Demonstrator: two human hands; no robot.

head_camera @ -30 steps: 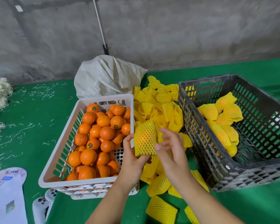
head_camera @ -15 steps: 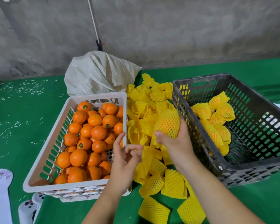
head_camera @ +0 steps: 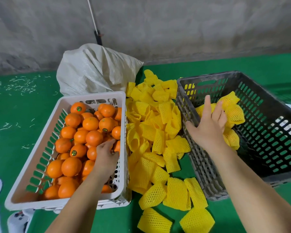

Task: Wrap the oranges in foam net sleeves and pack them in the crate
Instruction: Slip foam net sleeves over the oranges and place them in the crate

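Observation:
Loose oranges [head_camera: 92, 137] fill the white basket [head_camera: 40, 148] on the left. My left hand [head_camera: 106, 157] is inside it by the right wall, with fingers and thumb curled round one orange [head_camera: 117, 146]. The black crate [head_camera: 267, 132] on the right holds several oranges wrapped in yellow foam net [head_camera: 234, 115]. Over the crate's left rim, my right hand [head_camera: 208, 126] is spread with straight fingers above those wrapped oranges and holds nothing. Empty foam net sleeves [head_camera: 158, 140] are heaped between basket and crate.
A white woven sack [head_camera: 94, 71] lies behind the basket against the grey wall. More sleeves [head_camera: 196, 221] are scattered on the green cloth [head_camera: 15, 115] near me. White objects [head_camera: 17, 222] sit at the lower left edge.
My right hand carried the wrapped orange from the middle over the crate's rim and let it go inside. My left hand dropped into the white basket onto an orange.

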